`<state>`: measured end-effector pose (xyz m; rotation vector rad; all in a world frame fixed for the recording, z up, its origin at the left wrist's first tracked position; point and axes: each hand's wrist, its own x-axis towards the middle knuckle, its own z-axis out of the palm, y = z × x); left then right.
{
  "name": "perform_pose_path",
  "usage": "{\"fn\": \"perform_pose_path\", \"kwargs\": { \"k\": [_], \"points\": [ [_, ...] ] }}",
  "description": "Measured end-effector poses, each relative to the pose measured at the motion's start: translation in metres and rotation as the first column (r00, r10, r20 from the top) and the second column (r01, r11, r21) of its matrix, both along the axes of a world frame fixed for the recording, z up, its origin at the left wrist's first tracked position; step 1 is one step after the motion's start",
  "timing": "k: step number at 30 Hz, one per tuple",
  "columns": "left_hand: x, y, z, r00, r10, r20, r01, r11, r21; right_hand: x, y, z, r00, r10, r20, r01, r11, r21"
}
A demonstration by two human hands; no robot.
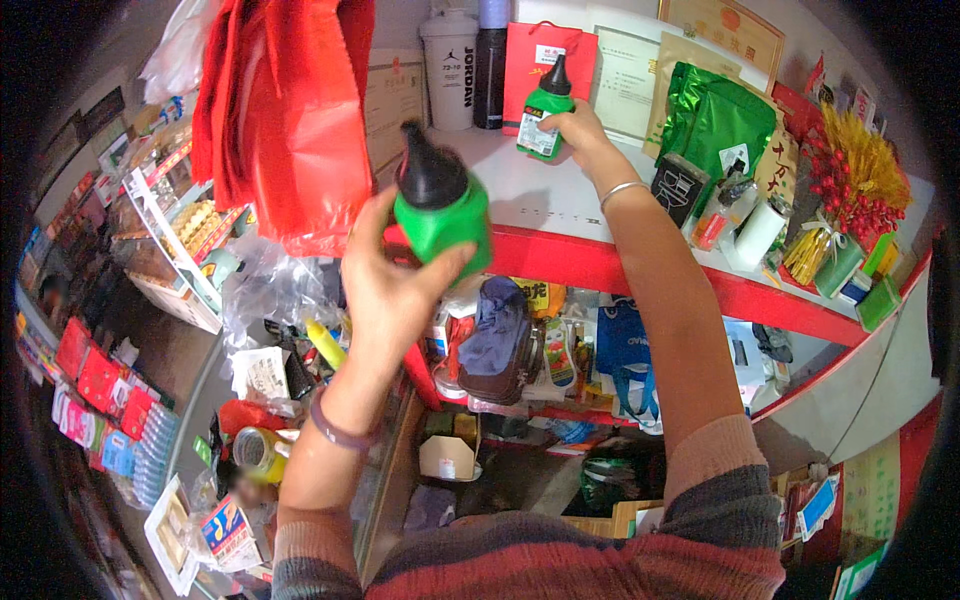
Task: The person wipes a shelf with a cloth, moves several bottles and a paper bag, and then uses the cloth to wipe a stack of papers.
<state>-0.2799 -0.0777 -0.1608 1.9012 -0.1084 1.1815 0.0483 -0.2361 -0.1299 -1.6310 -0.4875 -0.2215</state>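
My left hand is closed around a green plastic bottle with a black cone-shaped cap, raised in front of the shelf edge and slightly blurred. My right hand grips a second green bottle of the same kind, with a printed label turned to me. That bottle is upright at the white shelf top, in front of a red paper gift bag; whether its base touches the shelf I cannot tell. The two bottles are apart.
Red plastic bags hang at the upper left. A white shaker cup and a black bottle stand at the back. Right of my arm are a green foil pouch, a spray bottle and dried flowers. Lower shelves hold assorted items.
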Motion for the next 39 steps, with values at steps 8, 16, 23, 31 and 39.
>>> {"fn": "perform_pose_path", "kwargs": {
  "k": [8, 16, 23, 31, 39],
  "points": [
    [0.124, -0.022, 0.029, 0.998, -0.012, -0.058, 0.019, 0.992, 0.126, 0.034, -0.031, -0.017, 0.996, 0.083, 0.016, -0.084, 0.994, 0.067],
    [0.211, -0.056, 0.035, 0.959, -0.010, -0.284, 0.067, 0.979, 0.191, 0.047, -0.050, -0.016, 0.992, -0.125, 0.016, 0.126, 0.974, -0.188],
    [0.262, -0.054, 0.026, 0.919, -0.028, -0.393, 0.096, 0.983, 0.156, 0.003, -0.060, 0.029, 0.592, -0.521, 0.615, 0.690, 0.721, -0.054],
    [0.296, -0.014, 0.036, 0.745, -0.560, -0.362, 0.380, 0.803, -0.460, -0.004, -0.011, 0.148, 0.667, -0.287, 0.688, 0.510, 0.849, -0.141],
    [0.287, 0.005, 0.036, 0.973, 0.220, -0.062, -0.218, 0.975, 0.041, 0.078, 0.077, 0.193, 0.806, -0.216, 0.551, 0.522, 0.697, -0.492]
  ]
}}
